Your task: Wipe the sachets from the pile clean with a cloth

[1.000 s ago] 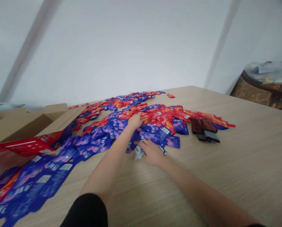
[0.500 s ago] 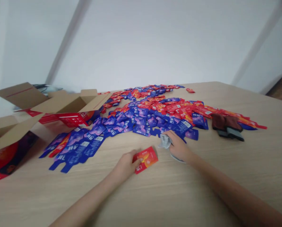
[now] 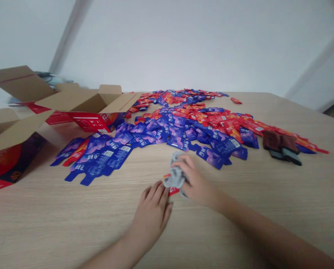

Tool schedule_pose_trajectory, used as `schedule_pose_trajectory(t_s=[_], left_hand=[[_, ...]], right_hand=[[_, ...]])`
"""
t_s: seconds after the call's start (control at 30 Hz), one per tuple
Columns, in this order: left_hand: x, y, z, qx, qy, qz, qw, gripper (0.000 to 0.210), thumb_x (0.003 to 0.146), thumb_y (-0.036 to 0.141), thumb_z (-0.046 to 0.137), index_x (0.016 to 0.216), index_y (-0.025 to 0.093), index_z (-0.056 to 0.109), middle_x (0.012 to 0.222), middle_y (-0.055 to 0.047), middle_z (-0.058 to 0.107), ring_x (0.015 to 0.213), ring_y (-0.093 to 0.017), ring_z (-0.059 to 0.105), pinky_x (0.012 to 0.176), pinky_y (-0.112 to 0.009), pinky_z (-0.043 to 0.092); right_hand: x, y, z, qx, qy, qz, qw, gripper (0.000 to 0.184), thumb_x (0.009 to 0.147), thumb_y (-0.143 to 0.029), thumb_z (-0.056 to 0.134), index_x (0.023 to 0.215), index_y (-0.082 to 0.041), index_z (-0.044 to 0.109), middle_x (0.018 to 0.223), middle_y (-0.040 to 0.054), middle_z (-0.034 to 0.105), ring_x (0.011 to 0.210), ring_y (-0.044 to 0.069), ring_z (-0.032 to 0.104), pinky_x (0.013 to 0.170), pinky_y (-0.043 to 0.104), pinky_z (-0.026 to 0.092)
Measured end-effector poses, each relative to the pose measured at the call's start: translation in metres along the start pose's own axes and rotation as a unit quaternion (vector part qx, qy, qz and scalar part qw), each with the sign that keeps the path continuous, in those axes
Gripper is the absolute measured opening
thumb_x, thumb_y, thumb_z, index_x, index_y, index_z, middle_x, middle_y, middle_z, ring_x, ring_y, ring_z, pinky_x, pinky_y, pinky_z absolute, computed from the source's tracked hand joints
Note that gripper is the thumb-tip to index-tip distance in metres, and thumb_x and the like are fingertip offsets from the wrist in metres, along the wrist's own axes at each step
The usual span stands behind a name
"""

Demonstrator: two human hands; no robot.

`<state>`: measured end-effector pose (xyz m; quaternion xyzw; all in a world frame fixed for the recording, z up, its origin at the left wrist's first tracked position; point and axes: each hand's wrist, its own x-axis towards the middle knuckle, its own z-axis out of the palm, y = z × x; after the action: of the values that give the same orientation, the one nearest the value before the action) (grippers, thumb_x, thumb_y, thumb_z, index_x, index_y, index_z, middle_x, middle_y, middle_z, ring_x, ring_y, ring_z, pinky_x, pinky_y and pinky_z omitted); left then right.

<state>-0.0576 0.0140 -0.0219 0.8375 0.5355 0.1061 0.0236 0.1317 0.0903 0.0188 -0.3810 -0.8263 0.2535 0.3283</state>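
My right hand (image 3: 196, 181) has its fingers closed round a crumpled grey cloth (image 3: 176, 173). The cloth lies over a red packet (image 3: 173, 191) on the table, hiding most of it; a red corner and a bit of orange show at its sides. Beside it, my left hand (image 3: 154, 209) lies palm down with fingers stretched out, their tips at the packet's left edge. Beyond both hands spreads a heap of purple-blue packets (image 3: 158, 129) and red packets (image 3: 225, 121).
Two open cardboard boxes, a near one (image 3: 12, 166) and a farther one (image 3: 85, 102), stand on the left. Flattened purple cartons (image 3: 99, 157) overlap on the table (image 3: 225, 239). At right lie brown-and-grey gloves or cloths (image 3: 281, 145). A wall (image 3: 183, 45) rises behind.
My right hand has brought the grey cloth left and over the red packet. My left hand has gone from gripping the packet to lying flat at its edge. The view has shifted slightly.
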Motion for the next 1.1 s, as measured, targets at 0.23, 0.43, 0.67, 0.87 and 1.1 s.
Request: schedule_pose_trajectory(t_s=[0.23, 0.43, 0.67, 0.87, 1.1], left_hand=[[-0.003, -0.009, -0.001, 0.022, -0.021, 0.025, 0.999, 0.046, 0.094, 0.037, 0.05, 0.133, 0.014, 0.054, 0.144, -0.012, 0.05, 0.134, -0.027, 0.045, 0.109, -0.044, 0.039], [0.001, -0.014, -0.013, 0.015, -0.071, 0.034, 0.997, 0.061, 0.092, 0.039, 0.053, 0.146, 0.016, 0.038, 0.152, -0.008, 0.038, 0.138, -0.027, 0.039, 0.107, -0.041, 0.041], [0.002, -0.013, -0.015, 0.015, -0.084, 0.032, 0.996, 0.056, 0.094, 0.042, 0.05, 0.143, 0.015, 0.043, 0.153, -0.01, 0.036, 0.14, -0.029, 0.036, 0.109, -0.045, 0.039], [0.001, -0.012, -0.015, 0.013, -0.096, 0.034, 0.995, 0.06, 0.093, 0.039, 0.052, 0.145, 0.012, 0.039, 0.153, -0.011, 0.037, 0.14, -0.028, 0.035, 0.111, -0.043, 0.037], [0.003, -0.013, -0.019, -0.002, -0.108, 0.023, 0.994, 0.061, 0.092, 0.038, 0.052, 0.147, 0.014, 0.036, 0.153, -0.011, 0.036, 0.14, -0.028, 0.036, 0.111, -0.044, 0.037]], right_hand=[[-0.013, 0.006, 0.032, -0.207, -0.091, -0.009, 0.974, 0.029, 0.086, -0.031, 0.054, 0.112, -0.019, 0.059, 0.124, 0.0117, 0.055, 0.106, 0.03, 0.046, 0.091, 0.047, 0.034], [-0.027, 0.054, -0.011, -0.154, -0.032, 0.034, 0.987, 0.028, 0.081, -0.011, 0.043, 0.105, -0.016, 0.058, 0.115, 0.0136, 0.059, 0.109, 0.028, 0.049, 0.093, 0.045, 0.038], [-0.002, 0.018, -0.001, -0.011, 0.0, 0.019, 1.0, 0.045, 0.078, -0.007, 0.043, 0.122, -0.019, 0.047, 0.114, 0.0099, 0.06, 0.105, 0.02, 0.056, 0.093, 0.038, 0.044], [-0.006, 0.025, 0.02, -0.136, -0.078, 0.02, 0.987, 0.037, 0.074, -0.002, 0.044, 0.104, -0.015, 0.06, 0.107, 0.0114, 0.059, 0.108, 0.024, 0.051, 0.097, 0.042, 0.041], [-0.011, 0.046, -0.025, -0.074, -0.017, -0.005, 0.997, 0.049, 0.069, 0.005, 0.04, 0.107, -0.019, 0.059, 0.11, 0.0087, 0.057, 0.105, 0.02, 0.054, 0.094, 0.036, 0.044]])
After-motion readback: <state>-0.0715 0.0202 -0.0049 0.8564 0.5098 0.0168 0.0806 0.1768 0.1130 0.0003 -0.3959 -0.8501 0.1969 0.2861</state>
